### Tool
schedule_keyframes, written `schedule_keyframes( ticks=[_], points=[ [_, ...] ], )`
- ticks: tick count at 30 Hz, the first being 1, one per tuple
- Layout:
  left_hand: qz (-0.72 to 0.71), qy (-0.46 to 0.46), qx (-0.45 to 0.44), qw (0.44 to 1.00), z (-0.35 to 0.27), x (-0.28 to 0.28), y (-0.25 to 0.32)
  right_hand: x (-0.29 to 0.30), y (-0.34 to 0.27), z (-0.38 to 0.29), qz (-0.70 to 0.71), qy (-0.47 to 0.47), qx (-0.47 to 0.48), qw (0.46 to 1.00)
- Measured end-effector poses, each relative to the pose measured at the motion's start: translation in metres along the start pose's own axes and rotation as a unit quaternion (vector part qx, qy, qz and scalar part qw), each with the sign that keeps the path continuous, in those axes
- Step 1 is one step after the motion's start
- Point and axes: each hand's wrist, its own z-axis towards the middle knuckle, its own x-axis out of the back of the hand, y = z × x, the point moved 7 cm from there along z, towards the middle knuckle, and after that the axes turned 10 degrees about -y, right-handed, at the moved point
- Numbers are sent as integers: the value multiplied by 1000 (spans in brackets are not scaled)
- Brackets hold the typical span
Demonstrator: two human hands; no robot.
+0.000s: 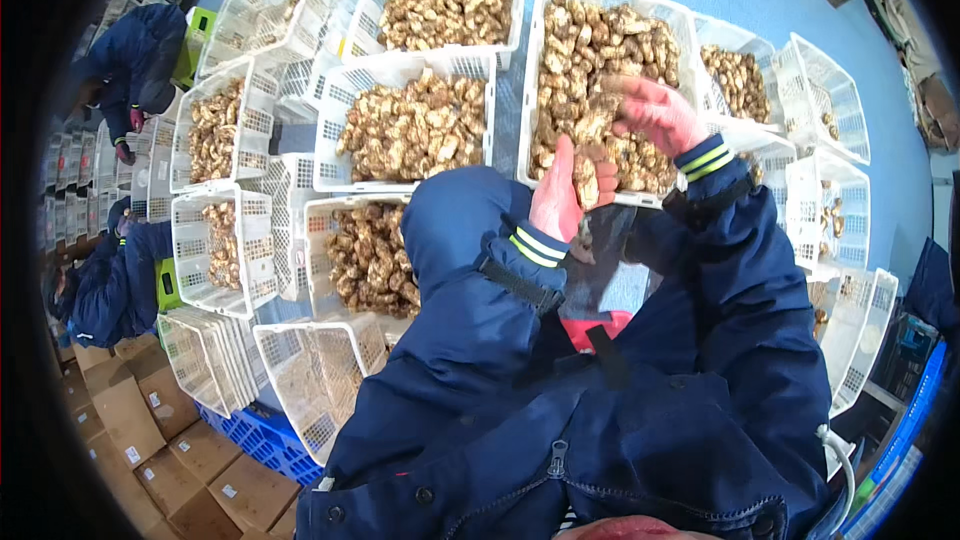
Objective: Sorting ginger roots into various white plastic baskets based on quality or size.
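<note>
Brown-and-cream mushrooms, which look like matsutake, fill a large white plastic crate [534, 90] in front of me. My left hand [564, 191] is palm up at the crate's near edge, with a mushroom [586, 178] lying in its curled fingers. My right hand [660, 116] is over the same crate, its fingers bent and blurred; a blurred mushroom [600, 116] shows by its fingertips, and whether the fingers grip it cannot be told. Both hands look covered in thin pinkish gloves or are reddened; sleeves with yellow stripes end at the wrists.
More mushroom crates stand left, such as a white crate [405, 186], and right, such as a small crate [825, 165]. Two people in navy clothing [142, 52] work far left. Cardboard boxes [127, 405] and a blue plastic pallet [259, 439] lie lower left.
</note>
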Motion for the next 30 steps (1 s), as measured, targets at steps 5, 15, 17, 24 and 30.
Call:
schedule_keyframes(
  ticks=[5, 15, 17, 24, 30],
  points=[
    [-22, -14, -23, 999, 2, 8, -3, -21, 11, -4, 22, 84, 50, 995],
    [-146, -95, 24, 984, 2, -8, -6, -59, 30, 1, 101, 132, 6, 986],
    [-145, -85, 3, 986, 1, -12, -5, -57, 30, 2, 84, 154, -11, 984],
    [-135, -59, -11, 989, -5, -11, 7, -79, 14, 9, 210, -25, 103, 972],
    [-87, -108, -16, 990, -7, -22, 7, -75, 20, 5, 236, -5, 53, 970]
  ],
)
